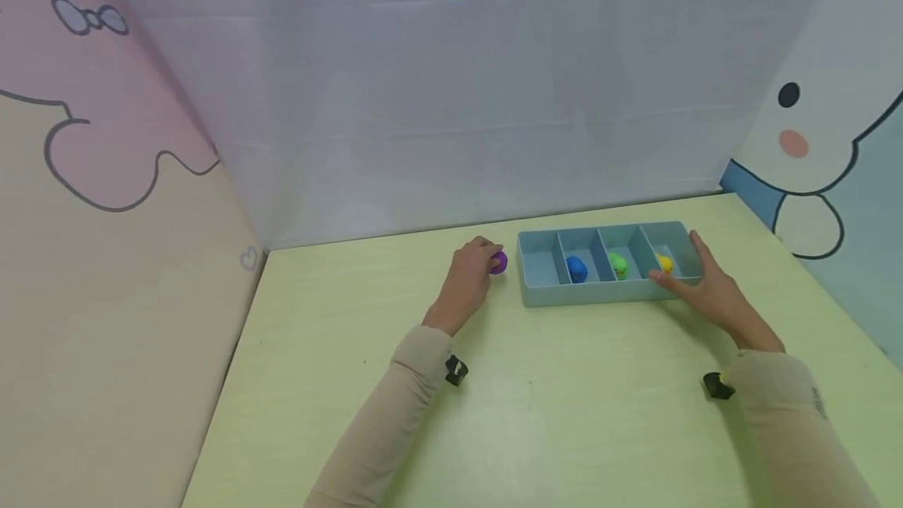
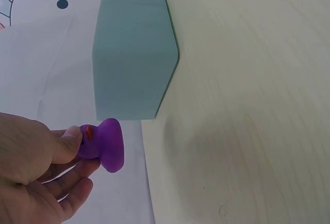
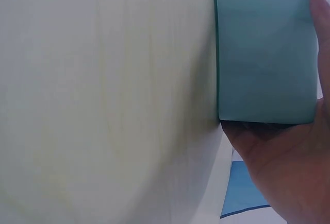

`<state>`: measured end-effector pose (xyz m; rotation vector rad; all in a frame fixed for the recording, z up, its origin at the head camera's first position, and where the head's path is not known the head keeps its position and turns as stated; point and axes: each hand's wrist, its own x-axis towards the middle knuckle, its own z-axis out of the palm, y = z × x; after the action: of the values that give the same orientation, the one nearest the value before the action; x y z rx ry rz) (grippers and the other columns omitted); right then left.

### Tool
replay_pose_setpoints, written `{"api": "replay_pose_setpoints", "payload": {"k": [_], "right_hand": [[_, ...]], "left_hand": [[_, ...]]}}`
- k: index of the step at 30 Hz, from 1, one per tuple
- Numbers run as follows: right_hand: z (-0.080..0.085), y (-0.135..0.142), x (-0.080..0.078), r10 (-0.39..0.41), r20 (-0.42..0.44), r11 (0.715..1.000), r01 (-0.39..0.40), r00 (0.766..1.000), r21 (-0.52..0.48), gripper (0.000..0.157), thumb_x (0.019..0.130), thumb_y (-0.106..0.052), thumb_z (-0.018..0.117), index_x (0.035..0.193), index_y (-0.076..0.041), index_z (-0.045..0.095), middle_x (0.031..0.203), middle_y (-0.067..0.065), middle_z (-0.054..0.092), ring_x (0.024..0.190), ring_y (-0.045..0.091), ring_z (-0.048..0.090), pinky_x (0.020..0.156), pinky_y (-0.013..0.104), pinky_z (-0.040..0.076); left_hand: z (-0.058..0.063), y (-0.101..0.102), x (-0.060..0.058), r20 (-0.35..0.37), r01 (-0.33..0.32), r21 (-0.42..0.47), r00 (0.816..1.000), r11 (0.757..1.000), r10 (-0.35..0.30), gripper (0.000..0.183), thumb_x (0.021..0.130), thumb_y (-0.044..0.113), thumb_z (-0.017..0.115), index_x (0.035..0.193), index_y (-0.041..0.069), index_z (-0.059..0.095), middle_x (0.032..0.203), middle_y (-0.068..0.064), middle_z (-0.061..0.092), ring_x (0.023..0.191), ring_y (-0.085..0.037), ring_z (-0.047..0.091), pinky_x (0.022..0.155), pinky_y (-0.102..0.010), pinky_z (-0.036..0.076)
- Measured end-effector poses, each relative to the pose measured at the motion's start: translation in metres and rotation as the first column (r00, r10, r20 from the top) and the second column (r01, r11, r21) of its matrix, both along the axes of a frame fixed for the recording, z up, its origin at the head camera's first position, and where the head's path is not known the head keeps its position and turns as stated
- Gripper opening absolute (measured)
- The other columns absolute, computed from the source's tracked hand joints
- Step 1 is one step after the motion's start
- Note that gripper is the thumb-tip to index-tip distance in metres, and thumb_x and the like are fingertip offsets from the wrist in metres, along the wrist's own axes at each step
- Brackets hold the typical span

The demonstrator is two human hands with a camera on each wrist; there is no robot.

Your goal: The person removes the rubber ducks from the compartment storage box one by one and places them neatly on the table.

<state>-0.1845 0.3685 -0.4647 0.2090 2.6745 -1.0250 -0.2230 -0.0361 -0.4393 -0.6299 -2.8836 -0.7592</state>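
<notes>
My left hand [image 1: 466,279] pinches a purple rubber duck [image 2: 111,145] by its head between thumb and fingers, with its rounded base pointing away from the palm. The duck is just left of a blue-grey tray [image 1: 600,294] split into several compartments. Inside the tray are a blue duck [image 1: 576,270], a green duck [image 1: 618,266] and a yellow duck [image 1: 665,263], each in its own compartment. At the tray's right end my right hand [image 1: 719,300] grips it, thumb over the front rim and fingers round the end wall.
The pale yellow-green table [image 1: 529,406] meets a white cloth backdrop [image 1: 458,100] behind the tray. Printed cartoon panels stand at the left [image 1: 106,320] and right [image 1: 861,273]. Small black devices hang at both sleeve cuffs.
</notes>
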Motion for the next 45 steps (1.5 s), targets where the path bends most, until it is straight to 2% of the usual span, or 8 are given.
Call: {"api": "replay_pose_setpoints", "payload": {"k": [14,23,34,45], "right_hand": [[0.001,-0.002,-0.001,0.008,-0.014,1.000,-0.008,1.000,0.005,0.112,0.094,-0.070,0.055,0.153,-0.035,-0.034,0.167,0.027,-0.017,0.145,0.069,0.011,0.106,0.084,0.024],[0.001,-0.001,0.003,0.005,-0.016,1.000,-0.005,1.000,-0.006,0.112,0.094,-0.069,0.055,0.152,-0.037,-0.035,0.168,0.024,-0.019,0.145,0.069,0.010,0.106,0.084,0.024],[0.001,-0.001,-0.002,0.008,-0.027,1.000,-0.008,1.000,-0.009,0.111,0.094,-0.070,0.055,0.153,-0.037,-0.034,0.168,0.023,-0.019,0.147,0.068,0.008,0.108,0.084,0.023],[0.001,-0.002,-0.002,0.001,-0.022,1.000,-0.002,1.000,-0.019,0.112,0.094,-0.070,0.055,0.153,-0.037,-0.034,0.168,0.024,-0.019,0.147,0.068,0.007,0.108,0.084,0.022]], "left_hand": [[-0.022,-0.004,-0.004,-0.006,0.009,0.031,1.000,0.999,-0.009,0.030,0.100,-0.001,0.059,0.129,0.000,0.067,0.120,-0.014,0.070,0.114,-0.029,0.068,0.104,-0.039,0.056],[-0.028,-0.001,-0.006,0.034,0.010,0.041,0.999,0.999,-0.012,0.029,0.101,0.001,0.058,0.129,-0.001,0.067,0.121,-0.016,0.070,0.115,-0.030,0.068,0.105,-0.038,0.056],[-0.037,-0.003,-0.006,0.069,-0.009,0.039,0.998,0.999,0.006,0.030,0.101,0.003,0.058,0.130,0.001,0.067,0.122,-0.016,0.069,0.116,-0.030,0.068,0.105,-0.038,0.056],[-0.033,-0.004,-0.006,0.044,0.005,0.037,0.999,0.999,-0.007,0.029,0.102,0.005,0.058,0.129,0.001,0.067,0.122,-0.016,0.070,0.115,-0.030,0.068,0.103,-0.041,0.056]]}}
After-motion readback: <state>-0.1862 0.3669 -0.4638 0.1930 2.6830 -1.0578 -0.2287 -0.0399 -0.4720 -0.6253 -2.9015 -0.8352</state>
